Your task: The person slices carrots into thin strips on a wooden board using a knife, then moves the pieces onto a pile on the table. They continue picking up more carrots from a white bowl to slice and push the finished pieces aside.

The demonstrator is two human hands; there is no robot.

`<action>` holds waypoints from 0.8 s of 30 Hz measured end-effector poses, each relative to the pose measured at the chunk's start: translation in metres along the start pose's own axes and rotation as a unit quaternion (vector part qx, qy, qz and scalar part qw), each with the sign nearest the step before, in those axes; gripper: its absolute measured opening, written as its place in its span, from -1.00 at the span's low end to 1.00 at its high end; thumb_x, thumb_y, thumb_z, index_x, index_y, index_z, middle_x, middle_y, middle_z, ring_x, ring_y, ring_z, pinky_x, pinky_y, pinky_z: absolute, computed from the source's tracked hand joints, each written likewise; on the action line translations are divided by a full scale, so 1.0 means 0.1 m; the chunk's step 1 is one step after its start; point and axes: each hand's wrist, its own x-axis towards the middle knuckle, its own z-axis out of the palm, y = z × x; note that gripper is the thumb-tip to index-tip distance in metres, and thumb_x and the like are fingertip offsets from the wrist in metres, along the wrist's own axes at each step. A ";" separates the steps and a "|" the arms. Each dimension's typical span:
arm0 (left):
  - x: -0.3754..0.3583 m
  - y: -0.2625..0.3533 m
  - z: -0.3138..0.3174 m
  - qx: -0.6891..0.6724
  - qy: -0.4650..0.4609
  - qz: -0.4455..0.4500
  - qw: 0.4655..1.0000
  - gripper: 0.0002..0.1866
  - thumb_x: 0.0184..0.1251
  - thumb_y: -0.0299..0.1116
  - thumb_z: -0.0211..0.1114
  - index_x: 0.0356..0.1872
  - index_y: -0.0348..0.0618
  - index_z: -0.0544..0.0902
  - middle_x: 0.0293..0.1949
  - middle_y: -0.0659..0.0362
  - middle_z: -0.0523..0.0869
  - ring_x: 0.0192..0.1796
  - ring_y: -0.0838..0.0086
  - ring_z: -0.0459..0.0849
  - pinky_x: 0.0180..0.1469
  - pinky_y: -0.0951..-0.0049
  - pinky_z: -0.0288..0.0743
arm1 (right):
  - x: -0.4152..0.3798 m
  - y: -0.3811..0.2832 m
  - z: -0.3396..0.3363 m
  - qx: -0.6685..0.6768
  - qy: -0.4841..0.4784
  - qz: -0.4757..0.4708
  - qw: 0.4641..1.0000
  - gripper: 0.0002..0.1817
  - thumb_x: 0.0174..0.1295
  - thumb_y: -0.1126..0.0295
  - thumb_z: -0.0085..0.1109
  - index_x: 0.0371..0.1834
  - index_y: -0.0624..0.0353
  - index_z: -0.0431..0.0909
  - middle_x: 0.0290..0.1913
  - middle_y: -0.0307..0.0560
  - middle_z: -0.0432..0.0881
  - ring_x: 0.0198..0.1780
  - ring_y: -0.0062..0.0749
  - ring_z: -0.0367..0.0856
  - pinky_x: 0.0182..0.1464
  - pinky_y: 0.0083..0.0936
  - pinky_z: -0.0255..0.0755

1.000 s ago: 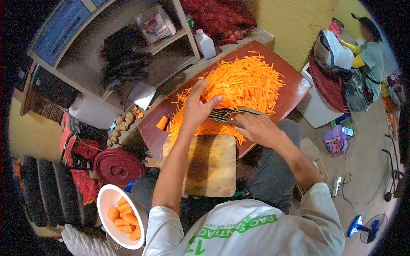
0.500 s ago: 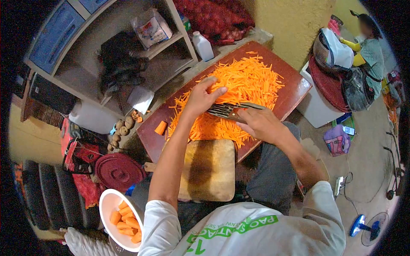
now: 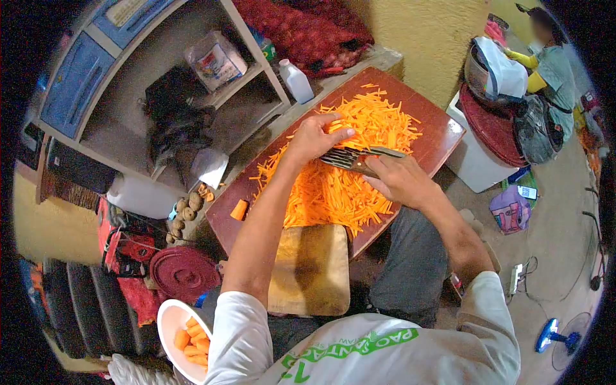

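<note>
A large heap of carrot strips [image 3: 333, 192] covers much of the red-brown table [image 3: 439, 119]. My left hand [image 3: 319, 137] rests against the heap's upper part, thumb and fingers apart, strips touching its inner side; some fingertips are hidden. In my right hand [image 3: 404, 181] is a knife [image 3: 346, 158], its dark, streaked blade lying across the heap just below my left hand. The fingers of that hand wrap the wooden handle. One carrot chunk [image 3: 239, 210] sits at the table's left side. A wooden cutting board [image 3: 311, 269] lies between my legs and the table.
A white bowl [image 3: 168, 324] of carrot pieces is at lower left, near a maroon lid [image 3: 184, 272]. Potatoes [image 3: 188, 213] lie left of the table. Behind stand a white bottle [image 3: 296, 82] and red sacks [image 3: 308, 32]. Another person [image 3: 553, 77] wears yellow gloves at upper right.
Both hands and the knife have shifted slightly right along the heap. The view has tilted a little, so the surroundings sit somewhat differently.
</note>
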 end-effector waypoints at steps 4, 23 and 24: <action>0.18 -0.02 0.11 0.008 -0.011 -0.009 1.000 -0.20 0.28 0.24 0.62 0.28 -0.28 0.80 0.14 -0.22 0.87 0.14 0.12 0.88 0.21 0.15 0.71 | -0.04 0.17 0.01 -0.009 0.023 0.001 1.000 -0.62 0.47 0.15 0.37 0.16 0.14 0.58 -0.13 0.13 0.77 -0.09 0.16 0.78 -0.13 0.04 0.65; 0.89 -0.01 0.33 0.055 -0.125 -0.023 0.990 0.22 -0.23 0.33 0.83 0.42 -0.40 0.67 0.30 -0.25 0.78 0.32 0.07 0.80 0.39 0.18 0.64 | -0.10 0.87 0.15 -0.032 0.059 0.023 0.997 -0.59 0.49 0.09 0.34 0.16 0.18 0.58 -0.16 0.07 0.73 -0.13 0.10 0.77 -0.18 0.00 0.63; 0.91 -0.01 0.34 0.067 -0.130 -0.010 0.989 0.21 -0.22 0.32 0.83 0.41 -0.41 0.67 0.29 -0.25 0.78 0.34 0.06 0.79 0.41 0.17 0.62 | -0.09 0.89 0.15 -0.029 0.056 0.024 0.998 -0.59 0.49 0.09 0.33 0.15 0.18 0.58 -0.16 0.07 0.72 -0.13 0.10 0.77 -0.18 0.00 0.63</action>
